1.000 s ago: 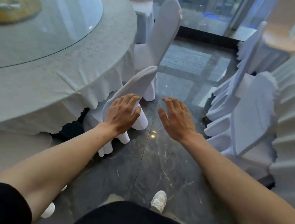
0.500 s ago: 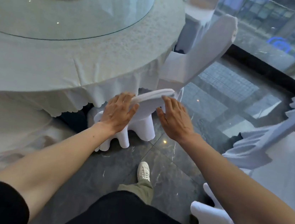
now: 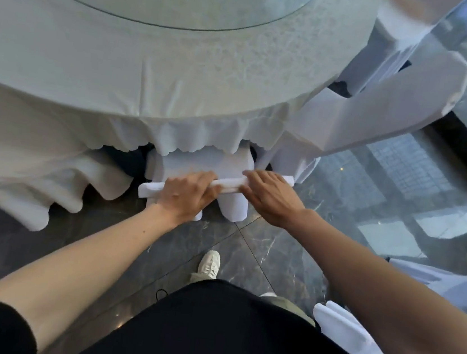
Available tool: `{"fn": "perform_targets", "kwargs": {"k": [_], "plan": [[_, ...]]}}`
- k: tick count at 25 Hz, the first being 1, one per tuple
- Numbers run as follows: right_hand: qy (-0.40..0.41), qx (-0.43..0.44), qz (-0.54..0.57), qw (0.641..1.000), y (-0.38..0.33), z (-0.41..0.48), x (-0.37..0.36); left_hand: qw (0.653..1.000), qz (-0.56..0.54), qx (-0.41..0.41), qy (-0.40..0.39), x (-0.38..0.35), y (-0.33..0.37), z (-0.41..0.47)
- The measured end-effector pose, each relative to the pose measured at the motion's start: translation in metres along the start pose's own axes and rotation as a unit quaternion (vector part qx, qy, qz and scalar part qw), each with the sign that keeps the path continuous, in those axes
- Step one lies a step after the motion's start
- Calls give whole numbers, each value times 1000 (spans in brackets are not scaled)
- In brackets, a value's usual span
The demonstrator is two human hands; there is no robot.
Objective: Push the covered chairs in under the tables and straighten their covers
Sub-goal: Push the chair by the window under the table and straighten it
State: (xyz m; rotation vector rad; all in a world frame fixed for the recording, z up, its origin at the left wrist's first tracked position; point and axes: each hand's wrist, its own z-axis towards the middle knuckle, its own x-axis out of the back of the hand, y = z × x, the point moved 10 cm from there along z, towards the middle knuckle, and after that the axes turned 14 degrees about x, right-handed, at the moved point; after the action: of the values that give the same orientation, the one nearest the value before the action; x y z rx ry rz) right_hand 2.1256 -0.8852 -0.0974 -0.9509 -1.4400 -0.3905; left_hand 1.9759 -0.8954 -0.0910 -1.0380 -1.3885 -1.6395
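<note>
Low at centre frame, our white shoe (image 3: 209, 263) stands on the dark floor (image 3: 276, 247). Mid-frame, our left hand (image 3: 185, 197) grips the top edge of the covered chair (image 3: 204, 163), fingers (image 3: 208, 178) curled over it. Our right hand (image 3: 271, 196) rests alongside with straight fingers. Farther up, the chair's seat sits under the counter (image 3: 181, 67) cloth.

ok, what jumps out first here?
Both hands sit on the top edge of a covered chair at centre: left hand curled over it, right hand laid flatter. Its seat is tucked under the round table's scalloped white cloth above; a second covered chair stands at upper right.
</note>
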Motion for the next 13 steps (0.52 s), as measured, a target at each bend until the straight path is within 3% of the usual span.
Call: {"fn": "perform_targets", "kwargs": {"k": [8,13], "plan": [[-15,72,52,996,20,6,-4,996,27,53,59,2,18,-13],[-49,156,40,986,47,-26,0,988,38,101,109,-16,65,-39]]}}
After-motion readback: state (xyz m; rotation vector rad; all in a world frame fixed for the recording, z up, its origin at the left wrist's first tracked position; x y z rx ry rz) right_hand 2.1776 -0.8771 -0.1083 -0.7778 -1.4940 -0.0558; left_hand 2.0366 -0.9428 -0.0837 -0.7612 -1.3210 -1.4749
